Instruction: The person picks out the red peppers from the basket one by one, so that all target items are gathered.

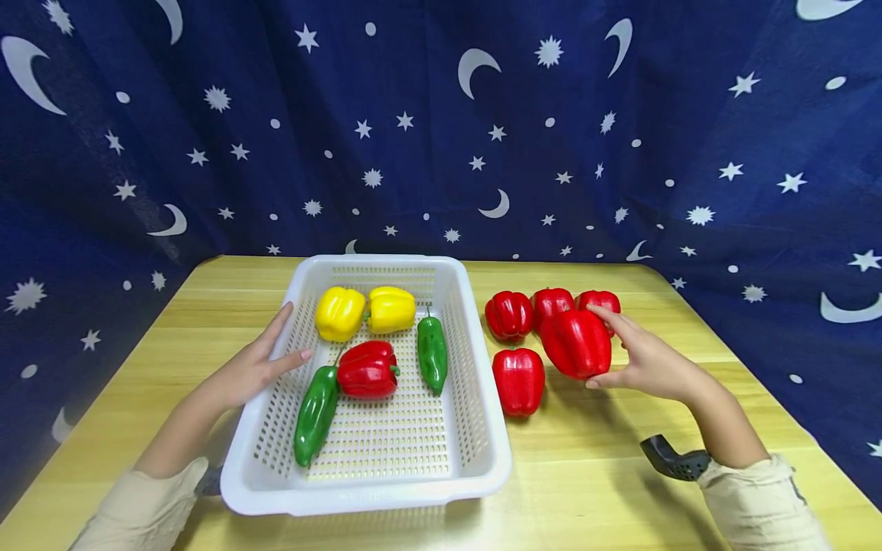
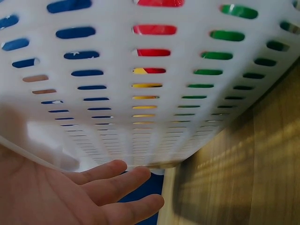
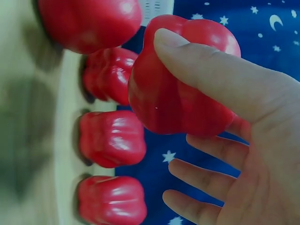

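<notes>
My right hand [image 1: 651, 360] pinches a red bell pepper [image 1: 576, 344] between thumb and fingers. It holds the pepper above the table, tilted, partly in front of other red bell peppers. The right wrist view shows the thumb across this pepper [image 3: 183, 103], the lower fingers spread beside it. At the left rim of a white plastic basket [image 1: 365, 501], my left hand [image 1: 251, 371] grips with its thumb over the inside and its fingers along the outside. Inside lie two yellow bell peppers [image 1: 341, 314], a red bell pepper [image 1: 367, 370] and two long green peppers [image 1: 317, 417].
Right of the basket, several red bell peppers [image 1: 519, 381] stand on the wooden table [image 1: 586, 490], three in a back row [image 1: 508, 315]. A dark blue curtain [image 1: 427, 153] with moons and stars hangs behind. A black wrist mount [image 1: 675, 459] sticks out from the right sleeve.
</notes>
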Motion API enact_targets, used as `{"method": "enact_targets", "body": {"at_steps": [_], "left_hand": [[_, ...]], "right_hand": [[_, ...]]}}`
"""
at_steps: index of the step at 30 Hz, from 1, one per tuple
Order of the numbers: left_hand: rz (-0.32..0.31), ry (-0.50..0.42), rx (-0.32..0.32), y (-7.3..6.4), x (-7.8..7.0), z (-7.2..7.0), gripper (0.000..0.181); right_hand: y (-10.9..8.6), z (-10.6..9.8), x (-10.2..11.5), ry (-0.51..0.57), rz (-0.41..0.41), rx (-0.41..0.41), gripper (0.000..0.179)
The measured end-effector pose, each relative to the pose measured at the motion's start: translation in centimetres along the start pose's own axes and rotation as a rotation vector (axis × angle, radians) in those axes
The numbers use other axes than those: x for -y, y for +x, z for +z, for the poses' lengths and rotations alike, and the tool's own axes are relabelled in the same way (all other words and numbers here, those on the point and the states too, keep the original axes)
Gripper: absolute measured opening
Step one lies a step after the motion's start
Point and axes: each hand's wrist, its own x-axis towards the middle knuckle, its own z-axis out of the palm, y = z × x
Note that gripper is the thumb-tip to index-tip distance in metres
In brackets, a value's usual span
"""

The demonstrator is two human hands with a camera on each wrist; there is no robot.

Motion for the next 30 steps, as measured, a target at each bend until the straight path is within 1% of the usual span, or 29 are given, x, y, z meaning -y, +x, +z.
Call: {"method": "enact_targets", "body": {"at_steps": [4, 9, 13, 19, 26, 30], "left_hand": [[-0.006, -0.001, -0.001, 0.1, 0.0, 0.0, 0.087], [-0.007, -0.004, -0.002, 0.1, -0.1, 0.0, 0.087], [-0.004, -0.012, 0.000, 0.0, -0.1, 0.0, 0.087], [-0.001, -0.003, -0.003, -0.1, -0.2, 0.1, 0.087], [-0.007, 0.005, -0.007, 0.1, 0.0, 0.2, 0.086], [-0.005, 0.001, -0.005, 0.1, 0.0, 0.2, 0.087]], "right_hand": [[-0.3, 0.8, -0.9, 0.028, 0.035, 0.026, 0.101], [-0.1, 1.8, -1.7, 0.069, 0.083, 0.078, 0.101], [0.0, 2.3, -1.9, 0.083, 0.103, 0.114, 0.102], [0.1, 2.9, -2.0, 0.097, 0.132, 0.133, 0.101], [0.1, 3.4, -2.4, 0.110, 0.102, 0.140, 0.100], [0.0, 3.8, -2.7, 0.110, 0.102, 0.142, 0.101]]}}
